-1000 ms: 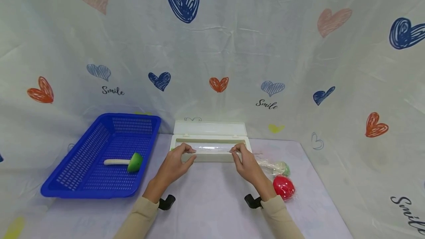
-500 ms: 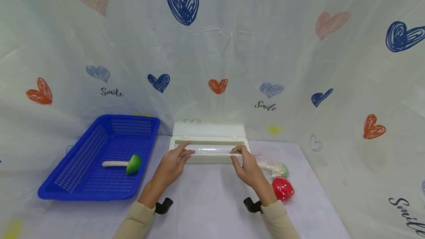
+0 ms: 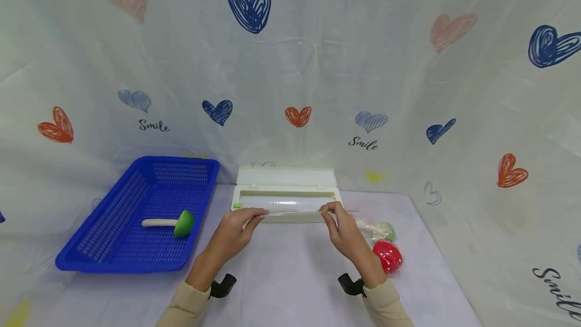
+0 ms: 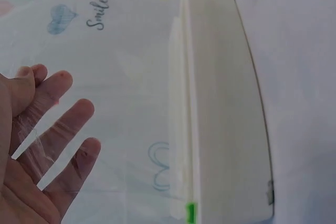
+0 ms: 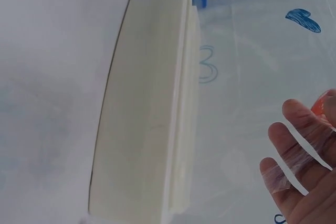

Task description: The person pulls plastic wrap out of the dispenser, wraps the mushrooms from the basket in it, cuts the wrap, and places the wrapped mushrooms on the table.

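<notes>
Well, box (image 3: 292, 219) holds film roll (image 3: 290, 203); basket (image 3: 127, 246), mushroom (image 3: 170, 223).

Black lettering (image 3: 154, 125) spells "Smile", once, twice, and a third time across the heart-printed wall sheet (image 3: 272, 67)!

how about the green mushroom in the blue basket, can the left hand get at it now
Probably yes, if the left hand lets go of the clear film it pinches: the green-capped mushroom lies to its left in the open-topped blue basket, with nothing seen over it.
</notes>
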A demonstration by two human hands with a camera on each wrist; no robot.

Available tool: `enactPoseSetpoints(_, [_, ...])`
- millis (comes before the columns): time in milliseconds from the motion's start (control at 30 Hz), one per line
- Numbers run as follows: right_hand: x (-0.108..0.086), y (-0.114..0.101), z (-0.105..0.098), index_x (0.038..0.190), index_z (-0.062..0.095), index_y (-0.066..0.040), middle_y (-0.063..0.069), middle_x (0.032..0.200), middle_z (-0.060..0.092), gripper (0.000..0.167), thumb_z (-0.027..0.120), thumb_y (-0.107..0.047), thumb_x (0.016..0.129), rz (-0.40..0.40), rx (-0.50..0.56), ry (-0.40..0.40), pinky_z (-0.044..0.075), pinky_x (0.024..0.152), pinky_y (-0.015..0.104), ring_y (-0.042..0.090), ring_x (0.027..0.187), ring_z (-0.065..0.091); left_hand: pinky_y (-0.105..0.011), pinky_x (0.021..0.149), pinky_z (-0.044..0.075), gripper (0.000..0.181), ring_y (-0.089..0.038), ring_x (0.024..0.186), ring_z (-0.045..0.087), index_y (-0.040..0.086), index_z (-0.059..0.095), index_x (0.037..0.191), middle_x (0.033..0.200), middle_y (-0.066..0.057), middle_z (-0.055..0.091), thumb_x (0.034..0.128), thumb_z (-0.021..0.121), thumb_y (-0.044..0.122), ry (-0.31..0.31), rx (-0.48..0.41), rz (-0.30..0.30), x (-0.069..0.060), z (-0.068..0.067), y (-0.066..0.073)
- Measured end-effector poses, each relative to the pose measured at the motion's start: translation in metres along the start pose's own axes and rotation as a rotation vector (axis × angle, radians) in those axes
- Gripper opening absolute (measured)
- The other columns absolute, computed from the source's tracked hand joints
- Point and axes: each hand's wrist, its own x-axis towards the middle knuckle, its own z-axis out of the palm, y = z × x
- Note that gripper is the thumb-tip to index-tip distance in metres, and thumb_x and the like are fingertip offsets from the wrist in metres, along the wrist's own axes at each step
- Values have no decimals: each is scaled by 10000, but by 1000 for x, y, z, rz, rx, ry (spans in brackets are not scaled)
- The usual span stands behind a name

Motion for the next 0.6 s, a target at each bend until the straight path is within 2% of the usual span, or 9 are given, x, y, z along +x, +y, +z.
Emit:
enactPoseSetpoints(200, [-2, -4, -5, 1072, 551, -19, 103, 1026, 703, 212, 659, 90, 926, 6, 3, -21, 571, 746, 326, 171, 881, 652, -315, 778, 611, 244, -202, 946, 761, 54, 775, 1107, 1055, -54, 791, 886, 745, -46, -10, -23, 22, -4, -3, 1])
enactPoseSetpoints(333, [-7, -8, -8, 1085, 559, -32, 82, 1005, 691, 215, 639, 98, 934, 21, 7, -49, 554, 725, 307, 124, 843, 590, -306, 782, 608, 217, -195, 936, 762, 66, 782, 1078, 1030, -41, 794, 885, 752, -28, -22, -44, 0, -11, -4, 4])
enactPoseSetpoints(600, [-20, -13, -14, 1131, 563, -60, 49, 1075, 696, 140, 601, -7, 1008, 66, 11, -101, 571, 746, 289, 128, 864, 602, -312, 810, 612, 194, -200, 966, 758, 67, 781, 1089, 1047, -36, 790, 918, 725, -5, -79, -103, -15, -16, -8, 10])
